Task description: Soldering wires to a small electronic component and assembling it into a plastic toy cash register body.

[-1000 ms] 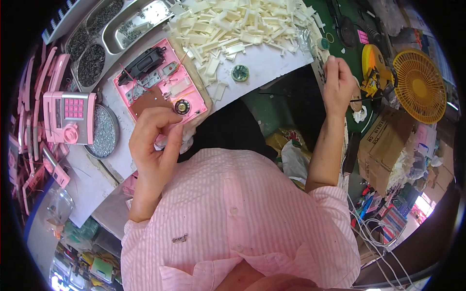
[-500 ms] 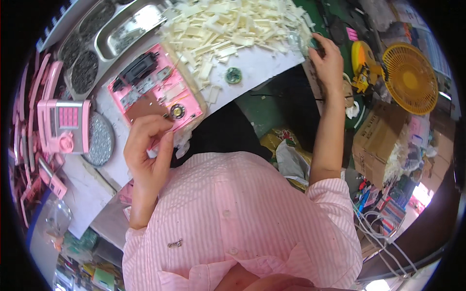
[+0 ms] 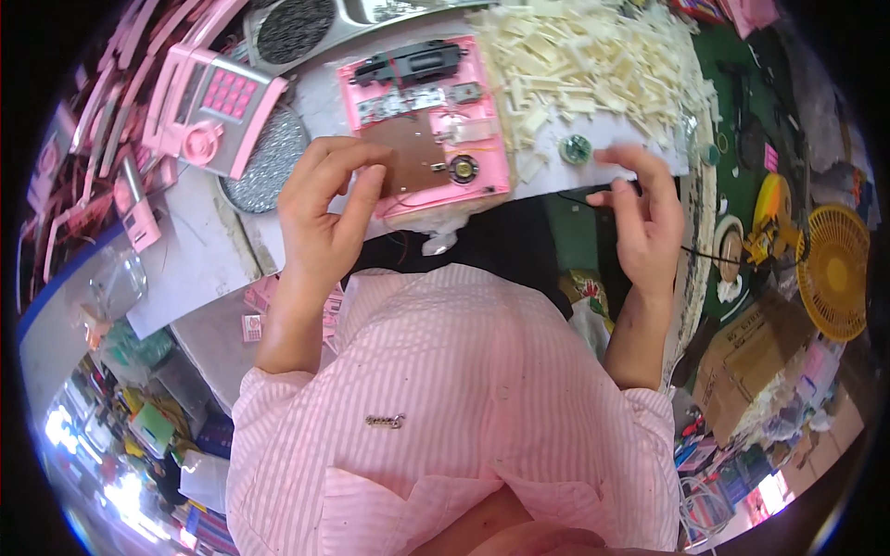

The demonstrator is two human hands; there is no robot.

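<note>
My left hand (image 3: 329,208) is at the left edge of a pink plastic shell (image 3: 496,153) lying on the table. Its fingers are curled, with thumb and forefinger close together by a brown circuit board (image 3: 408,153) set in the shell; whatever they pinch, if anything, is hidden. Inside the shell are a black plastic part (image 3: 408,63), metal plates (image 3: 400,104) and a round black-rimmed part (image 3: 463,168). My right hand (image 3: 647,218) hovers at the table's front edge, beside a small round greenish container (image 3: 575,148). Its thumb and forefinger are apart, tips blurred, nothing visible between them.
A heap of cream plastic pieces (image 3: 584,65) covers the far right. On the left, a pink toy with a keypad (image 3: 213,111) leans over a round tray of small silvery parts (image 3: 269,167). A metal tray (image 3: 380,11) stands behind. A yellow fan (image 3: 832,273) is at right.
My right hand has come back from the table's far right corner to near the round container. My view has shifted, and my left hand is now at the board's left edge.
</note>
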